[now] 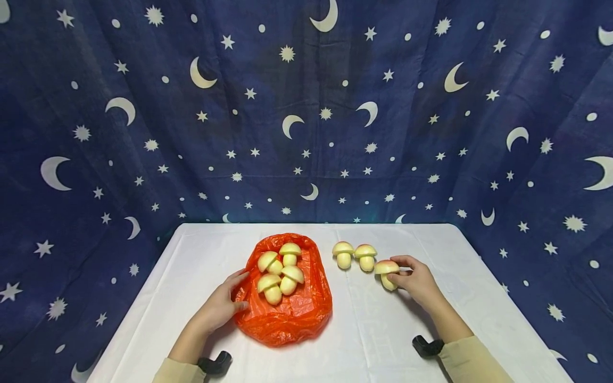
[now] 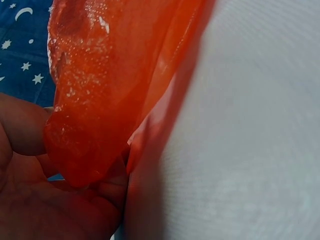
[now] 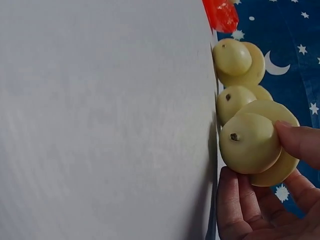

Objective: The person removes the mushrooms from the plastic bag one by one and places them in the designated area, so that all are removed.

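My right hand (image 1: 417, 282) pinches a toy mushroom (image 1: 386, 268) with a pale yellow, red-tinged cap and a short stem, at the right of the table. In the right wrist view the thumb lies on the cap of this mushroom (image 3: 252, 142) and the fingers are under it. Two similar mushrooms (image 1: 343, 255) (image 1: 366, 257) stand side by side just left of it. At the left, my left hand (image 1: 222, 303) holds the side of an open red plastic bag (image 1: 306, 306). Thumb and fingers lie about the bag's edge (image 2: 95, 115). Several more mushrooms (image 1: 273, 290) lie inside the bag.
A white cloth covers the table (image 1: 373, 340). Dark blue curtains (image 1: 306, 106) with moons and stars surround its back and sides. Black wrist mounts (image 1: 215, 364) (image 1: 427, 347) sit by both sleeves.
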Available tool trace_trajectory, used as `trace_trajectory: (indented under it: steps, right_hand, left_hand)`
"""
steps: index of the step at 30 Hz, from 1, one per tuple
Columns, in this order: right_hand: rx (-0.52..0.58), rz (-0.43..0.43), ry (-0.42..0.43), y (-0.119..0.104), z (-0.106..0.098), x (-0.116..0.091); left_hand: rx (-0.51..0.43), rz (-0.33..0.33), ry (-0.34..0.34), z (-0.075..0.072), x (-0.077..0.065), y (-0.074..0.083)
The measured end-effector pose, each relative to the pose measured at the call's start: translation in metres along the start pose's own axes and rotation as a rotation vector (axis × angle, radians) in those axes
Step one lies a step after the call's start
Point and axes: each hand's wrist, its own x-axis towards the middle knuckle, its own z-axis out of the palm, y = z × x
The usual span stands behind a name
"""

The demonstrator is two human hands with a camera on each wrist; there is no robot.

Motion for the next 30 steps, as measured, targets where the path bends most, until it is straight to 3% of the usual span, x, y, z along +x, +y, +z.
trace_trajectory:
  steps: [30]
  right_hand:
    - [-0.047,0.047,0.010,0.002,-0.012,0.033]
  left_hand:
    - [0.000,-0.020,-0.002,0.000,0.000,0.000]
